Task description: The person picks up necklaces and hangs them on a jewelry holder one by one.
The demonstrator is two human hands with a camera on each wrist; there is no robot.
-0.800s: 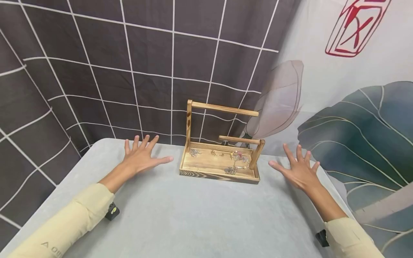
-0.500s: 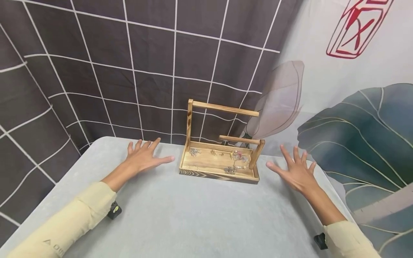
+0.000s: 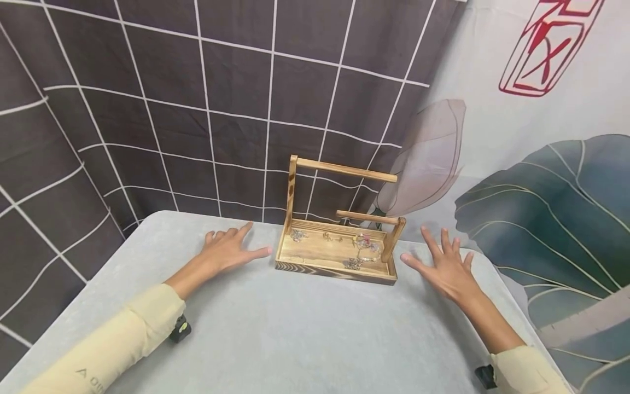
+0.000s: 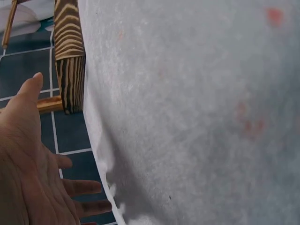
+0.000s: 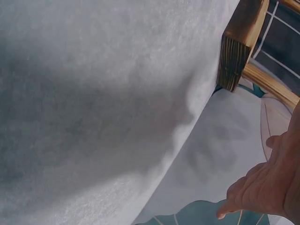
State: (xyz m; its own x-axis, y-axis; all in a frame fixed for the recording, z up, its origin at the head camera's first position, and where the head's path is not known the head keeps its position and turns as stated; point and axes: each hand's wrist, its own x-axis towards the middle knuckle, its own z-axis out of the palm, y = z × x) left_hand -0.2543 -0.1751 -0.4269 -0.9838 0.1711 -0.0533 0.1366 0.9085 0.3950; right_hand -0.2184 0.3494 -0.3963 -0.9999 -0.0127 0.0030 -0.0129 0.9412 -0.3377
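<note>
Tray of honey-brown, dark-grained wood, long and shallow (image 3: 334, 273), sits at 12 o'clock near the far edge of the grey cloth-covered bench (image 3: 315, 339). A person's left hand (image 3: 226, 253) lies at its 9 o'clock, the right hand (image 3: 449, 273) at its 3 o'clock; both have fingers spread and hold nothing, thumbs near the tray but apart from it.

The tray looks stiff and fairly light. Its low end walls, at 9 and 3 o'clock, seem the surest hold; the slim tall wooden bar (image 3: 344, 168) and short wooden bar (image 3: 366, 217) are each held at one end only and could flex. Loose contents would probably slide if it tipped, and fine chains may snag.

Count: one tray, two posts, two bars. Inside lie one silvery tangle (image 3: 297, 235) at 10 o'clock, small gold-coloured pieces (image 3: 328, 236) at 12, apparently two, one pink-and-clear beaded cluster (image 3: 363, 241) at 2, its strands uncountable, and one darker silvery tangle (image 3: 353, 264) at 4.
</note>
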